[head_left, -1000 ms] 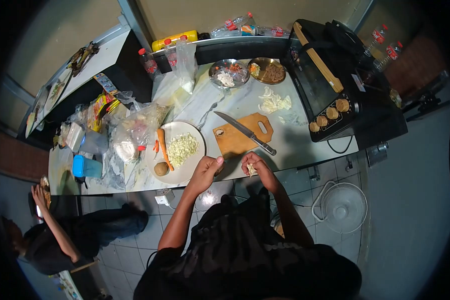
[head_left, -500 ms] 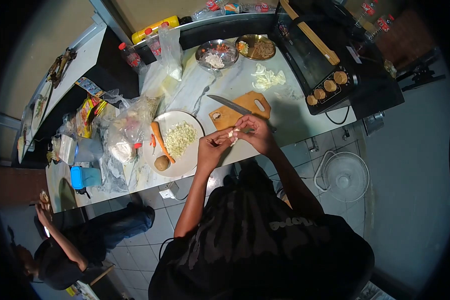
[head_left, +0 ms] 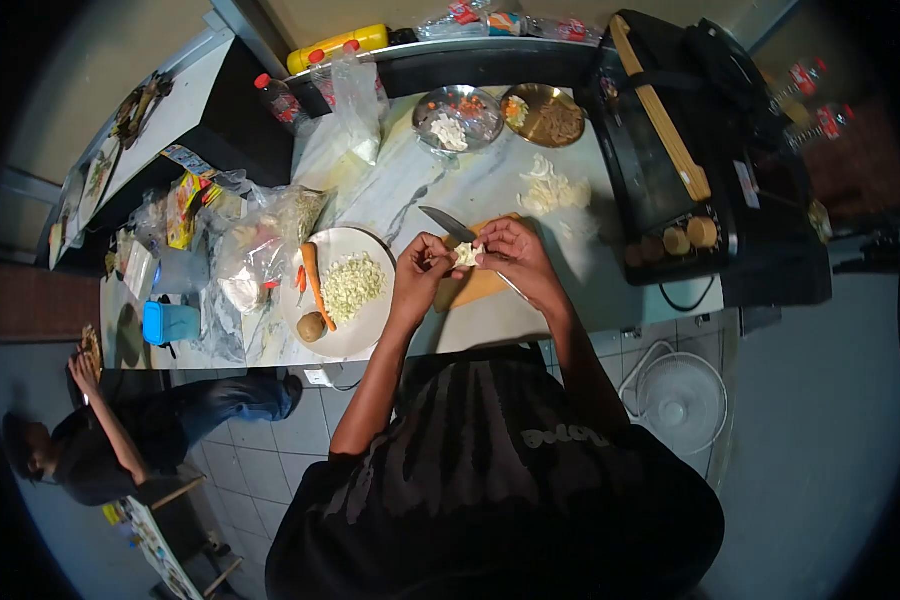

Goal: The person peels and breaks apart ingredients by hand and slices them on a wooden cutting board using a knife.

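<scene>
Between my two hands, above the wooden cutting board (head_left: 477,286), is a small pale vegetable piece (head_left: 467,255). The fingers of my left hand (head_left: 421,277) pinch its left side, and my right hand (head_left: 519,262) grips its right side. A knife (head_left: 448,223) lies across the board, its handle mostly hidden by my right hand. Left of my hands, a white plate (head_left: 361,334) bears chopped pale pieces (head_left: 354,287), a carrot (head_left: 313,282), small red chillies (head_left: 301,280) and a round brown vegetable (head_left: 311,326). Pale leaves or peelings (head_left: 550,188) lie beyond the board.
Two metal plates of food, silver (head_left: 481,134) and brownish (head_left: 542,139), stand at the back. A black oven (head_left: 660,150) is at the right. Plastic bags (head_left: 260,245) and a blue-lidded container (head_left: 173,322) lie left. Another person (head_left: 110,440) is at the lower left.
My hands started apart, with the pale piece in my right hand; they came together around it and are now a little higher over the board. The camera view has shifted.
</scene>
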Demonstrator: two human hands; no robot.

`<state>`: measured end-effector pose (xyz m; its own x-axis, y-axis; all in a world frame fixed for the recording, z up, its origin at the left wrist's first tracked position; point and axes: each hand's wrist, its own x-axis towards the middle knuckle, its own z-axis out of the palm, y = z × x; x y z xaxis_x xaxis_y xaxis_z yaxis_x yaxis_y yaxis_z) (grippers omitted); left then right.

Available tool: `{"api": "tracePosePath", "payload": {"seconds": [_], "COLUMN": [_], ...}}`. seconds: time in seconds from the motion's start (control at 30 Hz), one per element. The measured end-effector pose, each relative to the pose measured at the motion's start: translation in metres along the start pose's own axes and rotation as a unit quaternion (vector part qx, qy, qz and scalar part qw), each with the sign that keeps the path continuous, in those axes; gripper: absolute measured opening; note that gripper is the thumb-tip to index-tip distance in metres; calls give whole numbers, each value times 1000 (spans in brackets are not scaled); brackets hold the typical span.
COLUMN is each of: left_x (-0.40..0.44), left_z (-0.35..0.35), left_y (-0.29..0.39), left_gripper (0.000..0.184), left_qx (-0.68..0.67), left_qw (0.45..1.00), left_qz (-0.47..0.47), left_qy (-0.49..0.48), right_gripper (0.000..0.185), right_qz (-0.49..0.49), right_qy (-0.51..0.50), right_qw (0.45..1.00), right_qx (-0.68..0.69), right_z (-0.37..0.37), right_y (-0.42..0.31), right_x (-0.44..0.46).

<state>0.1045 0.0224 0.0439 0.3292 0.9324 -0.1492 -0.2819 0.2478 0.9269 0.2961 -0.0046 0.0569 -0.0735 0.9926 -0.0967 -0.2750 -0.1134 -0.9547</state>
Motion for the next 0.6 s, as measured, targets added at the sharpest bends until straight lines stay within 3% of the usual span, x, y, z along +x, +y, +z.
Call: {"api": "tracePosePath", "payload": {"seconds": [0.17,0.37,0.6], "left_x": [11,33,41], "left_z": [10,-5,1], "left_y": [16,10,29], "left_gripper": [16,24,33], "left_qx": [-5,4,97], "left_qw": [999,998,994], "left_qz": [-21,70,-38], "left_qy": [35,3,36], "right_gripper": [32,20,22], "right_qz": [-14,52,51], "right_qy": [-61,-88,-78], "right_qw": [998,994,993], "right_qx": [-13,43,68], "right_z": [-6,-17,-23], "right_y": [-5,-2,1], "right_x": [27,61,79]}}
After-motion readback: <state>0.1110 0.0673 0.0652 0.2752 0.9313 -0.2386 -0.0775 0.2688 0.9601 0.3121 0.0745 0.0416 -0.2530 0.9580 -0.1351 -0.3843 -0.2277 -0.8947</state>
